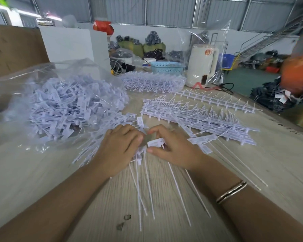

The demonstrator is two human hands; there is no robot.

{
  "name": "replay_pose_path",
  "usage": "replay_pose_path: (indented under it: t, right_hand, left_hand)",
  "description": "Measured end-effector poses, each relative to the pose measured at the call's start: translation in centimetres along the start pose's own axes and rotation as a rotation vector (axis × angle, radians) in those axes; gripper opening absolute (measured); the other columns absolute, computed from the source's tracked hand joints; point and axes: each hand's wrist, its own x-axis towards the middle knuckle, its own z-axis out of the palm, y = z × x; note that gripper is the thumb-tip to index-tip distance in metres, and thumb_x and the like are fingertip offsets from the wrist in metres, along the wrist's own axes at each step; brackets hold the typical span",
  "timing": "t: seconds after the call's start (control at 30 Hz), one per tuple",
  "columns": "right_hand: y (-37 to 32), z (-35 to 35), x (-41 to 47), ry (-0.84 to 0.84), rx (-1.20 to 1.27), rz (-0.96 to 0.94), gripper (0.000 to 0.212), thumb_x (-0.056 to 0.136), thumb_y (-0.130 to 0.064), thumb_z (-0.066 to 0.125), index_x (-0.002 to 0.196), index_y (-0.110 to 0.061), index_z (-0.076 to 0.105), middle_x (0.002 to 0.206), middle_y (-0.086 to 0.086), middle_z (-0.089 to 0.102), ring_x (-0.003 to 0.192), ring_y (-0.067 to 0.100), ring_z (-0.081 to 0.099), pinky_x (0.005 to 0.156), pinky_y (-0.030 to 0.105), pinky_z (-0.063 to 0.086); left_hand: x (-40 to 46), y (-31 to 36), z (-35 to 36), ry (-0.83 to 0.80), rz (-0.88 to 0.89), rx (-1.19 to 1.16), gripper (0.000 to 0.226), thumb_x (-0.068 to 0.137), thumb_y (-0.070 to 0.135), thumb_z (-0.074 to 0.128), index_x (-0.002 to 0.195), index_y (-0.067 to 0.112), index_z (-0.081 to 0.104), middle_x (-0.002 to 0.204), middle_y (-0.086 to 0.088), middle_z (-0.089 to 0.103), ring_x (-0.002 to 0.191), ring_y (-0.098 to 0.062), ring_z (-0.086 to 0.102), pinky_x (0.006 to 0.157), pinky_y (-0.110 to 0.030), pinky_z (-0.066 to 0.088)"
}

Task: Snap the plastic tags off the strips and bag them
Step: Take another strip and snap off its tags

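Note:
My left hand (120,149) grips a bunch of white plastic tags (140,155) whose long thin tails fan out toward me over the table. My right hand (171,151) pinches a single white tag (156,142) between thumb and fingers, right beside the left hand. A clear plastic bag (63,105) filled with loose white tags lies open at the left. Strips of attached tags (199,117) lie stacked to the right of my hands, and a single strip (215,100) lies farther back.
The pale wooden table (278,163) has its edge at the right. Another bag of strips (152,82), a blue basket (167,67) and a white kettle-like appliance (202,64) stand at the back. A white box (72,44) stands behind the bag.

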Motion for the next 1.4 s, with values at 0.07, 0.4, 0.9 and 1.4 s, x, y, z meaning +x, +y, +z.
replay_pose_path:
  t: [0.07, 0.4, 0.9, 1.4]
  right_hand:
    - [-0.7, 0.2, 0.0, -0.025, -0.020, -0.033, 0.046, 0.086, -0.039, 0.063, 0.125, -0.021, 0.044, 0.096, -0.002, 0.063, 0.073, 0.004, 0.055, 0.069, 0.024, 0.041]
    - [1.2, -2.5, -0.2, -0.028, 0.043, 0.055, 0.031, 0.086, -0.050, 0.050, 0.076, -0.022, 0.060, 0.071, -0.004, 0.052, 0.067, 0.009, 0.048, 0.065, 0.030, 0.038]
    - [-0.4, -2.1, 0.0, -0.017, -0.289, -0.178, 0.024, 0.091, -0.043, 0.053, 0.094, -0.025, 0.069, 0.073, -0.012, 0.062, 0.065, -0.002, 0.045, 0.068, 0.020, 0.028]
    - [0.0, -2.0, -0.2, -0.090, -0.228, 0.010, 0.022, 0.081, -0.044, 0.065, 0.091, -0.024, 0.063, 0.075, -0.014, 0.059, 0.072, 0.003, 0.053, 0.071, 0.029, 0.043]
  left_hand:
    - [0.1, 0.6, 0.2, -0.018, -0.052, -0.225, 0.061, 0.086, 0.055, 0.015, 0.088, 0.022, 0.067, 0.086, 0.009, 0.059, 0.091, -0.015, 0.053, 0.087, -0.038, 0.033]
    - [0.2, 0.6, 0.6, 0.040, -0.008, -0.289, 0.027, 0.089, 0.032, 0.042, 0.062, 0.032, 0.043, 0.051, 0.011, 0.044, 0.059, -0.001, 0.043, 0.071, -0.036, 0.033]
    - [0.1, 0.3, 0.5, -0.018, 0.102, -0.331, 0.040, 0.085, 0.052, 0.038, 0.071, 0.022, 0.058, 0.055, 0.011, 0.048, 0.056, 0.000, 0.046, 0.067, -0.031, 0.030]
    - [-0.3, -0.5, 0.1, -0.038, 0.123, 0.195, 0.046, 0.088, 0.054, 0.024, 0.080, 0.028, 0.061, 0.079, 0.017, 0.053, 0.084, -0.006, 0.048, 0.081, -0.033, 0.024]
